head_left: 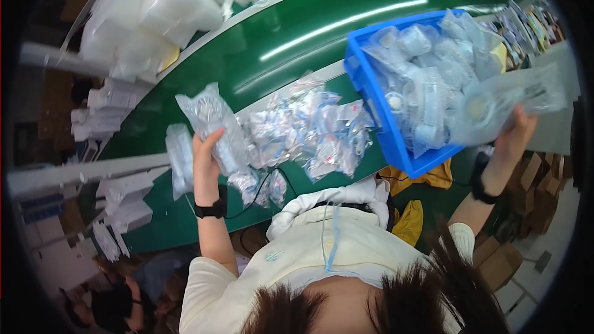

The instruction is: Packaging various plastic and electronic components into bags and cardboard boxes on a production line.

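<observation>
Wrinkled clear pouch (219, 119), blurred bag (516, 98), contents (477, 110) seemingly round

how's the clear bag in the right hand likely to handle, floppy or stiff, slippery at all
The clear bag would probably flop at its outer end, where film extends past the right hand. Its shiny plastic may be slippery. The round pale piece inside likely makes that part stiffer.

White stacks (179, 6) stand at 11 o'clock beyond the green tabletop (297, 37). White boxes (131, 211) sit at 8 o'clock, with a co-worker (117, 303) farther out between 7 and 8. Yellow cloth (409, 222) hangs close in at 4 o'clock, and brown cartons (501, 266) lie beyond it.
</observation>
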Action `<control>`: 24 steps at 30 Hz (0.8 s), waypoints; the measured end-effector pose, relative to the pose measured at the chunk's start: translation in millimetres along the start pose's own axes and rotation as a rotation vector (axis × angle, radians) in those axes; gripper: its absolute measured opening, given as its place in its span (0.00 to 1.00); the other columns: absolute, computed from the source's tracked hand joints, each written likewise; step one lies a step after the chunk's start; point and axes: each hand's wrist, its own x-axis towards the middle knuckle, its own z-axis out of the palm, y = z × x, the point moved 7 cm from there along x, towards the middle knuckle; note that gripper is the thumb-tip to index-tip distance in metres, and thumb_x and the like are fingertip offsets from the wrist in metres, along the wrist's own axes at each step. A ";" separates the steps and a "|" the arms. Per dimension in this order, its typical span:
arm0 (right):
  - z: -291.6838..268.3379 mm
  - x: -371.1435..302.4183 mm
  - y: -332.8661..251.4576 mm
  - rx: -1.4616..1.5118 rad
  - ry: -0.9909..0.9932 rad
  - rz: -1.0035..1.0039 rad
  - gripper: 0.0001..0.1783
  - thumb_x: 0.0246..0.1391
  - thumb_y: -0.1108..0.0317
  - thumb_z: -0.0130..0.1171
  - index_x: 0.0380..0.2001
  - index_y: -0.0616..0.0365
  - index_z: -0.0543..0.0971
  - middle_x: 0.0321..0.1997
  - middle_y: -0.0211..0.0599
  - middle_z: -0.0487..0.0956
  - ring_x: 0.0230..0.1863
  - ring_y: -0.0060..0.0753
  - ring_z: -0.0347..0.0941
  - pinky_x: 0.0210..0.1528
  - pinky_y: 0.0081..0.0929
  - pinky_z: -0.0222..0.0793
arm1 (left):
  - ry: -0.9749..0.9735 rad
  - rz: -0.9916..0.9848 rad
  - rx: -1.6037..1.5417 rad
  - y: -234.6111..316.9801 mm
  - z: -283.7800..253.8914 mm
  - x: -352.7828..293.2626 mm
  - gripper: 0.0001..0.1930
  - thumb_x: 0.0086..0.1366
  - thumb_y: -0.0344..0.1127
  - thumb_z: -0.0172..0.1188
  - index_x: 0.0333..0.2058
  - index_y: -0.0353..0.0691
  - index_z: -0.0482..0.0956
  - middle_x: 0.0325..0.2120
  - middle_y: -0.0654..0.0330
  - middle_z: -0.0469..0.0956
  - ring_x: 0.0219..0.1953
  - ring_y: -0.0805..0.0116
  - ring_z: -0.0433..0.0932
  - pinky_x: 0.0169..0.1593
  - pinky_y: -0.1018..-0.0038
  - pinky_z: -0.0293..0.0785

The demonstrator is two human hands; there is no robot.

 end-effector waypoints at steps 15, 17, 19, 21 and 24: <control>453.0 -337.4 265.3 -0.201 -0.754 0.693 0.50 0.36 0.67 0.63 0.57 0.70 0.43 0.54 0.57 0.59 0.53 0.50 0.60 0.53 0.35 0.60 | 0.429 0.158 1.071 -96.6 -155.7 -2.5 0.32 0.40 0.37 0.65 0.43 0.29 0.62 0.40 0.39 0.69 0.44 0.43 0.68 0.47 0.62 0.64; 471.8 -353.8 281.9 -0.347 -0.879 0.663 0.54 0.35 0.62 0.63 0.57 0.73 0.39 0.55 0.63 0.56 0.54 0.56 0.58 0.57 0.35 0.54 | 0.385 0.152 1.133 -105.6 -160.9 -0.6 0.33 0.42 0.37 0.64 0.46 0.28 0.61 0.41 0.38 0.68 0.44 0.43 0.67 0.47 0.62 0.63; 470.9 -357.2 257.7 -0.474 -1.093 0.678 0.49 0.35 0.62 0.62 0.56 0.72 0.47 0.53 0.65 0.58 0.54 0.55 0.57 0.57 0.36 0.53 | 0.297 0.162 1.170 -114.5 -179.5 -8.4 0.34 0.42 0.38 0.63 0.47 0.28 0.61 0.41 0.38 0.68 0.45 0.43 0.67 0.48 0.62 0.63; 454.2 -335.0 223.1 -0.633 -1.181 0.270 0.40 0.36 0.61 0.62 0.52 0.68 0.59 0.51 0.61 0.61 0.53 0.53 0.59 0.54 0.36 0.56 | 0.228 0.057 1.249 -92.7 -163.3 -13.3 0.33 0.43 0.37 0.63 0.47 0.28 0.63 0.41 0.38 0.68 0.46 0.44 0.67 0.49 0.62 0.62; 381.4 -246.0 159.7 -0.183 -0.968 0.006 0.25 0.37 0.67 0.60 0.43 0.62 0.69 0.42 0.47 0.69 0.46 0.48 0.64 0.49 0.36 0.61 | 0.168 0.088 1.294 -41.0 -100.5 -18.5 0.30 0.46 0.37 0.62 0.46 0.27 0.64 0.42 0.39 0.68 0.47 0.46 0.66 0.50 0.63 0.62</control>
